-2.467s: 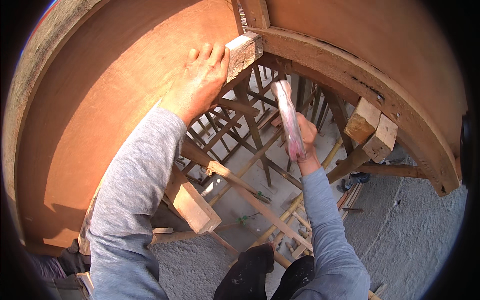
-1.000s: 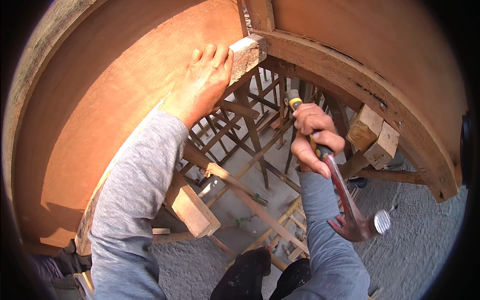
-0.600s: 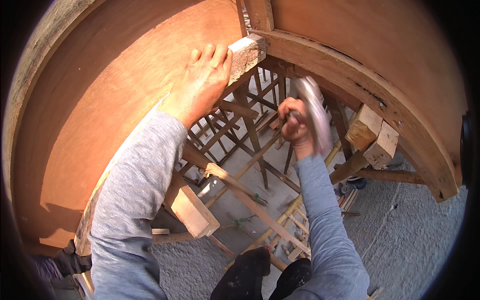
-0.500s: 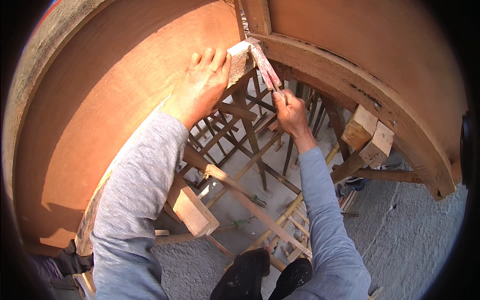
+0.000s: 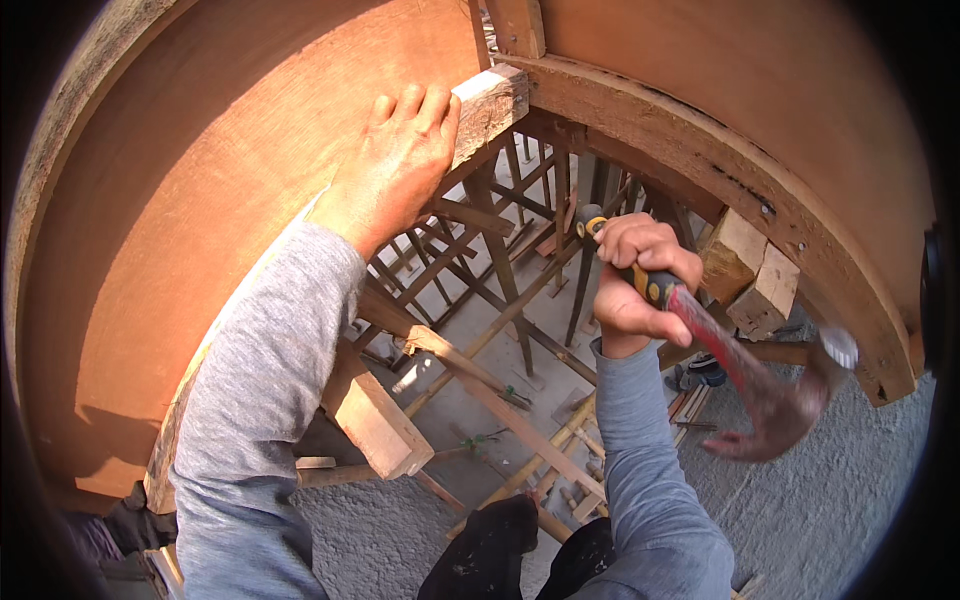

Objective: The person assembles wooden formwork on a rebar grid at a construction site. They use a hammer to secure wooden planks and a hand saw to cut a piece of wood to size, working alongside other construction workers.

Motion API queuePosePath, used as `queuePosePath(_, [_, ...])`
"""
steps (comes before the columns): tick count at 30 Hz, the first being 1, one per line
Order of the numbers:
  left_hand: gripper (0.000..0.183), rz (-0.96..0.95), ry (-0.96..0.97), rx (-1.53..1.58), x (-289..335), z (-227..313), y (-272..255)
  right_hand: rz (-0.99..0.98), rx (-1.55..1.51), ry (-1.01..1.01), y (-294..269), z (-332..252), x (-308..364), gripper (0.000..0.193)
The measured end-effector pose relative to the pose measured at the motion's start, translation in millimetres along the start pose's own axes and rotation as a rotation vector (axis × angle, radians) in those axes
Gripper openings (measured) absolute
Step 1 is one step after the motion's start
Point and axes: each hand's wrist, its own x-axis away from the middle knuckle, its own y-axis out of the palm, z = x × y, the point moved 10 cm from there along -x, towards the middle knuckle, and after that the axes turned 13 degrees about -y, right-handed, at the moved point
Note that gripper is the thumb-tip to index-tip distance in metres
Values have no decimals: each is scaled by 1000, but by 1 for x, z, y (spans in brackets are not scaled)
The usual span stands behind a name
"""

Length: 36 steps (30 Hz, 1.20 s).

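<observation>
A person's right grip [image 5: 645, 280] is wrapped, fist-style, around the black-and-yellow handle of a claw hammer [image 5: 728, 355], probably to control its heavy head. The hammer's long axis slants from the butt, just up and left of that grip, to the reddish head, down and right of it; the striking face points up and right, the claw left. Well to the left, the left grip [image 5: 400, 165] lies over a squared timber [image 5: 490, 108] beside a plywood panel [image 5: 200, 190], seemingly steadying it; its thumb is hidden, so how far it closes cannot be told.
</observation>
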Motion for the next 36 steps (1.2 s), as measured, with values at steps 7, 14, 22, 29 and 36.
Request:
queuePosePath(7, [78, 0, -7, -38, -1, 0, 1, -387, 528, 622, 6, 60, 31, 55])
queuePosePath(14, [100, -136, -56, -18, -1, -3, 10, -575, 621, 841, 7, 79, 62, 57])
queuePosePath(22, [106, -142, -53, 11, -4, -3, 7, -114, 72, 215, 5, 27, 27, 69])
queuePosePath(29, [106, -149, -31, 15, -3, -3, 6, -266, 340, 602, 12, 51, 30, 64])
queuePosePath(36, [93, -98, -29, -16, -4, -2, 6, -434, 626, 885, 6, 81, 60, 58])
